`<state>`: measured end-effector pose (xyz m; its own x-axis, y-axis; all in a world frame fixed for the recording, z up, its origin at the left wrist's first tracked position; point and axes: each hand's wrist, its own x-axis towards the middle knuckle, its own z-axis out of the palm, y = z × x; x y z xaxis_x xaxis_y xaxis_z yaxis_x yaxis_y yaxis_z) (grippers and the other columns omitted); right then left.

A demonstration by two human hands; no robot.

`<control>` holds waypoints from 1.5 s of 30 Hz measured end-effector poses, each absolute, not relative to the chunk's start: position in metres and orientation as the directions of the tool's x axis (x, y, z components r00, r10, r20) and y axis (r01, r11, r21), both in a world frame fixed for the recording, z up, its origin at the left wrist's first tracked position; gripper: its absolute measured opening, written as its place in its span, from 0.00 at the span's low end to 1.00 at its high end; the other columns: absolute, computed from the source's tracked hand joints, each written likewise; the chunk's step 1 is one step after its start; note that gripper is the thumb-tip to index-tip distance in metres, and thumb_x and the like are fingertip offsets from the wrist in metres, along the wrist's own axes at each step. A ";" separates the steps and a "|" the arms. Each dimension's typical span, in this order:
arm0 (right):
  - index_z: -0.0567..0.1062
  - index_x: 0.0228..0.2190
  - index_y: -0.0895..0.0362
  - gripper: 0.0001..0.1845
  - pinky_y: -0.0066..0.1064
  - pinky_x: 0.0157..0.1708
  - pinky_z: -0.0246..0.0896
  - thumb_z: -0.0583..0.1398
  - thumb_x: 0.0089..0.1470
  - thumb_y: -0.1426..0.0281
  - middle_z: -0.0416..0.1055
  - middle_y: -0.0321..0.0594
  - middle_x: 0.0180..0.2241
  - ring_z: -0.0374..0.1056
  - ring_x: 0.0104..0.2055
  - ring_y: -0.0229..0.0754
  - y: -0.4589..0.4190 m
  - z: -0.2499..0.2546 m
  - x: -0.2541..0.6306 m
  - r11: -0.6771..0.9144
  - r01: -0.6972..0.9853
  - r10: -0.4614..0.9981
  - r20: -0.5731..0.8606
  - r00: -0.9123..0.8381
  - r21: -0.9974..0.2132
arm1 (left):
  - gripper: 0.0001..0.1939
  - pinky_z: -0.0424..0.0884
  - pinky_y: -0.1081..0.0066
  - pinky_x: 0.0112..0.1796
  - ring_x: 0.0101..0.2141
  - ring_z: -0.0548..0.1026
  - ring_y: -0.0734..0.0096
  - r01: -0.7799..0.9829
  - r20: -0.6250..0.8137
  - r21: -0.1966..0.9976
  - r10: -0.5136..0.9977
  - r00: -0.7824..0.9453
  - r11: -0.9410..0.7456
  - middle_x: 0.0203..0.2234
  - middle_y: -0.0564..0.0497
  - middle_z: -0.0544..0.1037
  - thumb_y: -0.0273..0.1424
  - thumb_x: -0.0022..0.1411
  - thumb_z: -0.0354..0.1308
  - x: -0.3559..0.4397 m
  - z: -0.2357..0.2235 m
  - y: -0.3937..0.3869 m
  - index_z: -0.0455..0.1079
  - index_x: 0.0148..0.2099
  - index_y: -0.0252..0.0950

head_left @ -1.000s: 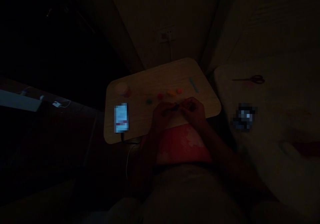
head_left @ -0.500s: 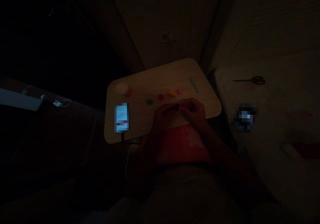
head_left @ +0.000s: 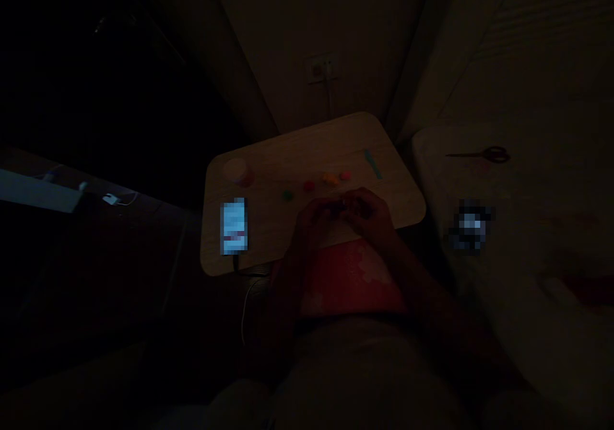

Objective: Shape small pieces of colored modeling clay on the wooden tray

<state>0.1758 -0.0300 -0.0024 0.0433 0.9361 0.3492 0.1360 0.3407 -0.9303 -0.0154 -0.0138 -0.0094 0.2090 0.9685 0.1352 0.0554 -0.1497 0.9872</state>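
Observation:
The scene is very dark. Over the near edge of a small wooden table [head_left: 273,161], my left hand [head_left: 311,221] and my right hand [head_left: 369,214] meet, fingers curled toward each other. Both are closed around something small and dark that I cannot make out. Just beyond them lie a green lump [head_left: 288,196], a red lump [head_left: 309,187], an orange-yellow lump [head_left: 330,178] and a pink lump [head_left: 345,176], which look like modelling clay. A teal strip [head_left: 373,164] rests farther right on the tabletop.
A lidded tub [head_left: 236,171] stands at the table's back left, with a lit phone [head_left: 233,226] and its cable in front. Scissors [head_left: 480,155] and a blurred dark object [head_left: 471,226] lie on the pale surface at right. A wall socket [head_left: 321,69] is behind.
My fingers have shifted slightly around each other, with the right-hand fingers curled a little differently. The things on the table stay where they were.

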 end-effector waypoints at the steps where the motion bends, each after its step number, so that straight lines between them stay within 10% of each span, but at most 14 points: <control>1: 0.83 0.42 0.50 0.15 0.36 0.38 0.69 0.73 0.52 0.62 0.78 0.39 0.38 0.73 0.37 0.43 -0.030 -0.003 0.176 0.342 0.141 0.936 0.350 0.035 -0.929 | 0.16 0.75 0.61 0.51 0.45 0.81 0.59 0.068 0.143 0.984 0.965 0.217 -0.162 0.43 0.47 0.84 0.44 0.66 0.64 -0.016 -0.010 -0.014 0.79 0.48 0.39; 8: 0.84 0.39 0.51 0.14 0.39 0.45 0.74 0.73 0.52 0.60 0.83 0.42 0.40 0.79 0.42 0.47 -0.031 -0.008 0.175 0.290 0.104 0.955 0.295 0.038 -0.951 | 0.14 0.77 0.62 0.48 0.43 0.81 0.62 0.114 0.208 0.968 0.968 0.140 -0.224 0.41 0.47 0.83 0.41 0.63 0.67 -0.015 -0.011 -0.011 0.78 0.46 0.38; 22: 0.79 0.33 0.53 0.20 0.31 0.26 0.64 0.72 0.51 0.51 0.76 0.36 0.26 0.69 0.26 0.39 -0.036 -0.005 0.177 0.150 0.037 0.987 0.147 -0.071 -0.988 | 0.07 0.78 0.64 0.43 0.39 0.81 0.65 0.191 0.456 0.858 0.879 0.140 -0.476 0.36 0.48 0.83 0.36 0.67 0.66 -0.014 0.007 -0.019 0.83 0.42 0.40; 45: 0.81 0.39 0.52 0.13 0.34 0.35 0.72 0.72 0.53 0.60 0.81 0.40 0.36 0.76 0.35 0.43 -0.033 -0.005 0.174 0.411 0.249 0.908 0.419 -0.022 -0.877 | 0.04 0.76 0.65 0.41 0.37 0.80 0.66 0.221 0.452 0.856 0.884 0.115 -0.467 0.35 0.49 0.82 0.34 0.65 0.67 -0.017 -0.001 -0.017 0.79 0.38 0.39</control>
<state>0.1738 -0.0335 -0.0052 -0.0222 0.9078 0.4189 0.2486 0.4109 -0.8771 -0.0171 -0.0173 -0.0012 0.1154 0.8844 0.4522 0.2205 -0.4667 0.8565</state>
